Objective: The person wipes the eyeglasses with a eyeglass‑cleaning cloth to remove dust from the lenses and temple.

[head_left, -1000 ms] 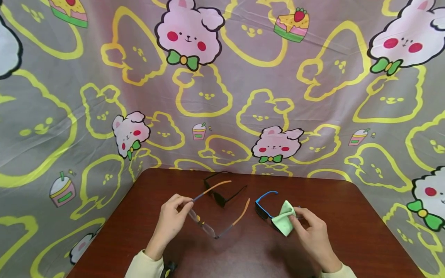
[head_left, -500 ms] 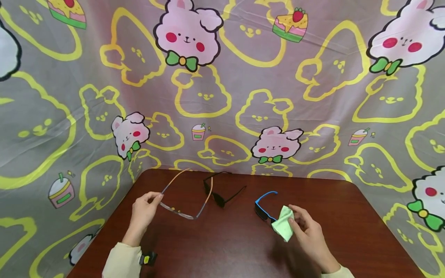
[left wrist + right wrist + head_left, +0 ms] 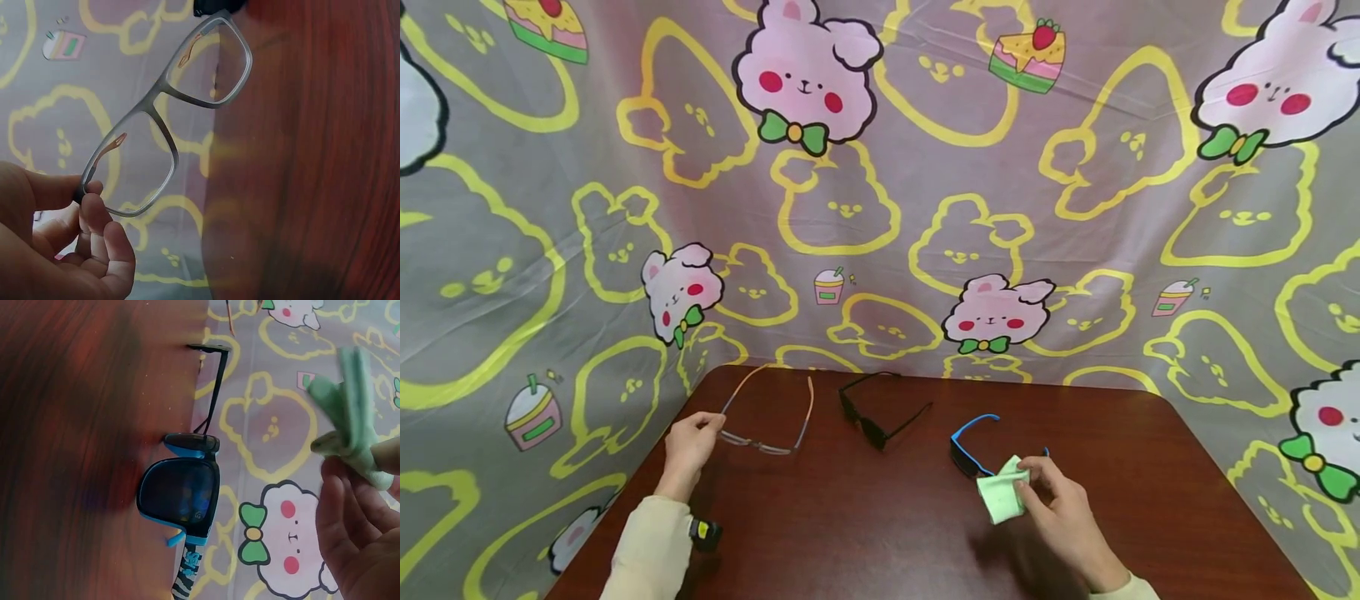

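Note:
At the left of the table, my left hand (image 3: 691, 450) pinches a pair of clear-lens eyeglasses (image 3: 760, 447) at one hinge corner. Their grey frame (image 3: 150, 100) and orange temple tips show in the left wrist view, with the thumb and fingers at the frame's end. My right hand (image 3: 1063, 512) pinches a folded light green cleaning cloth (image 3: 1002, 493) between thumb and fingers. Just beyond the cloth lie blue-and-black sunglasses (image 3: 966, 458), partly hidden by it in the head view. The right wrist view shows their dark lens (image 3: 178, 490) and a zebra-patterned temple.
Black sunglasses (image 3: 871, 429) lie at the back middle of the table, between the two hands. The dark red-brown wooden table (image 3: 865, 517) meets a cartoon-printed curtain (image 3: 865, 183) at its back and sides. A black wrist strap (image 3: 703, 532) sits on the left sleeve.
My left hand has carried the eyeglasses leftward, away from the black sunglasses. The right hand stays near the blue sunglasses, the cloth shifting slightly down and left.

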